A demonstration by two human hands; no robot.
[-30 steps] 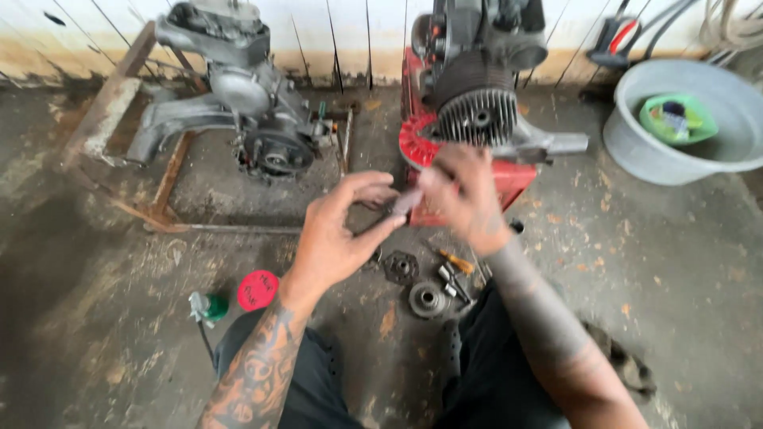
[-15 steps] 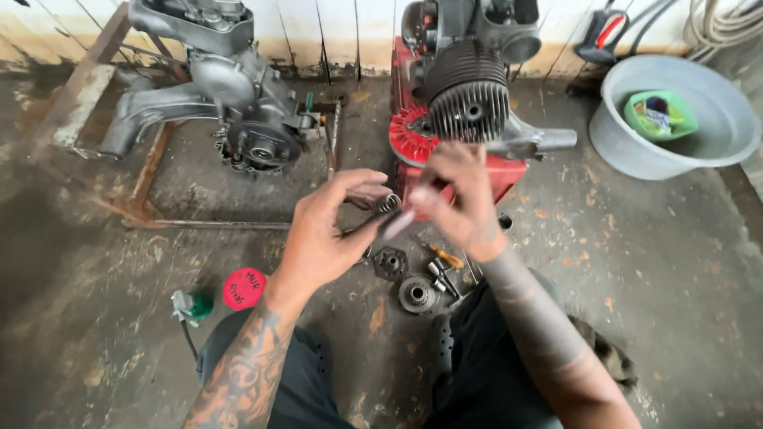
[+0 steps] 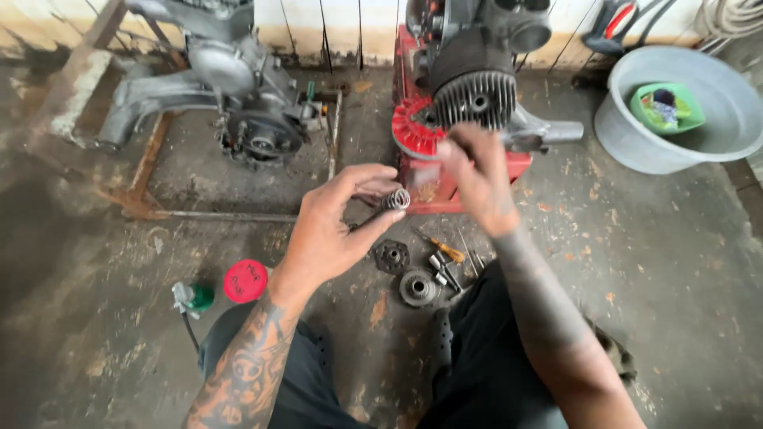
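Head view. My left hand (image 3: 334, 230) pinches a small coiled spring (image 3: 396, 199) between thumb and fingertips, held in the air just in front of the red engine stand (image 3: 445, 179), which serves here as the landmark. My right hand (image 3: 475, 179) is raised beside the spring, blurred; its fingers look loosely curled, and I cannot tell whether they hold anything. I judge the step in hand to be the inspection or fitting of the spring among the dismantled drive parts; the next move would call for a steady two-handed grip, since a greasy spring slips easily. Below the stand, on the concrete floor (image 3: 652, 262), lie a dark toothed disc (image 3: 392, 256), a round hub (image 3: 417, 287) and a yellow-handled screwdriver (image 3: 442, 248) with a few loose pins. On the stand sits an engine with a finned cylinder (image 3: 474, 97). Left of the stand rests a second grey engine (image 3: 238, 103) on a rusty frame; lower left are a red lid (image 3: 245, 280) and a green-capped bottle (image 3: 195, 299). Right of the stand stands a grey basin (image 3: 628, 143) holding a green tub (image 3: 668, 111). The floor is stained and oily; a pale wall runs behind.
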